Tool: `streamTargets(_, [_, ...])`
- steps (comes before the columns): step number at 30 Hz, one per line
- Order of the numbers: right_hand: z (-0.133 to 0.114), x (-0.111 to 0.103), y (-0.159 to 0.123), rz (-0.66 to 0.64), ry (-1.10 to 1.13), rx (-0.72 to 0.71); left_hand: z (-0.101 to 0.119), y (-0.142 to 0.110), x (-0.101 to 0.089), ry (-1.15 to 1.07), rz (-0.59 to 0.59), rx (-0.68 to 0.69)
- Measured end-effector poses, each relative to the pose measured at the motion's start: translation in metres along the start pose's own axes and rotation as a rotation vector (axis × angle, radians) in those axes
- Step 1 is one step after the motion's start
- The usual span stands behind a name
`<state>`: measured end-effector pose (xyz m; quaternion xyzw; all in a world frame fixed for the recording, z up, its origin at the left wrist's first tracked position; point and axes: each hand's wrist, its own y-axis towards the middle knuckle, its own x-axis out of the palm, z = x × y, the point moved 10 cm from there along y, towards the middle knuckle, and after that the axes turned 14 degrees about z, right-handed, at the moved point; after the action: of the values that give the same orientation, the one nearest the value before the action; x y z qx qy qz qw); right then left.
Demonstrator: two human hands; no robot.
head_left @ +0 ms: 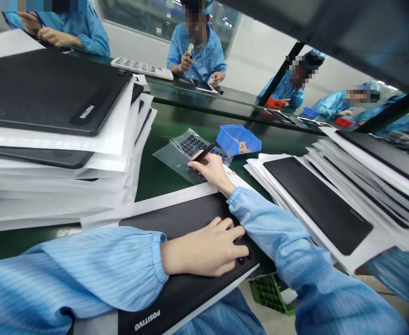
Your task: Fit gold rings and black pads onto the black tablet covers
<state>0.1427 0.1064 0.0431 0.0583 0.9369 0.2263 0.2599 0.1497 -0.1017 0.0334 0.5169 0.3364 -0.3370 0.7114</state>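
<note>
Apparently at a picking step, a black pen-like tool (205, 151) is clamped in the right hand (213, 170) over the plastic sheet (189, 139); beneath the spread left hand (207, 249), the tablet (180, 211) is steadied; fine tip control seems needed next.

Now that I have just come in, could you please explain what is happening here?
The person's left hand rests on a black panel marked POSITIVO. The right hand holds a black pen-like tool near a clear sheet of round black pieces. A blue bin stands beyond, and stacks of panels lie on both sides.
</note>
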Motion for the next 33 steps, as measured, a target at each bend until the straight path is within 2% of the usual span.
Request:
streamTargets(3, [-0.008, -0.016, 0.0, 0.016, -0.042, -0.013, -0.001, 0.0, 0.0, 0.006, -0.003, -0.002])
streamTargets(6, [-0.011, -0.04, -0.005, 0.004, -0.105, -0.007, -0.001, 0.001, 0.0, 0.008, -0.01, -0.007])
streamTargets(9, [-0.001, -0.061, -0.019, -0.039, -0.175, 0.038, -0.003, 0.003, 0.0, 0.029, -0.003, -0.02])
streamTargets(12, [0.012, -0.072, -0.032, -0.115, -0.25, 0.077, -0.018, 0.001, -0.005, 0.098, 0.03, -0.111])
streamTargets(15, [0.019, -0.072, -0.042, -0.226, -0.309, 0.106, -0.056, -0.014, -0.023, 0.24, 0.097, -0.322])
streamTargets(18, [0.022, -0.071, -0.05, -0.344, -0.331, 0.153, -0.102, -0.042, -0.055, 0.408, 0.168, -0.584])
streamTargets(21, [0.018, -0.067, -0.058, -0.441, -0.322, 0.158, -0.13, -0.061, -0.069, 0.456, 0.126, -0.728])
streamTargets(24, [0.018, -0.06, -0.066, -0.51, -0.321, 0.129, -0.138, -0.067, -0.064, 0.422, 0.044, -0.787])
streamTargets(29, [0.044, -0.048, -0.071, -0.54, -0.284, 0.191, -0.14, -0.072, -0.062, 0.368, 0.026, -0.922])
streamTargets(33, [0.042, -0.051, -0.061, -0.352, -0.159, 0.13, -0.137, -0.074, -0.066, 0.275, 0.043, -0.978])
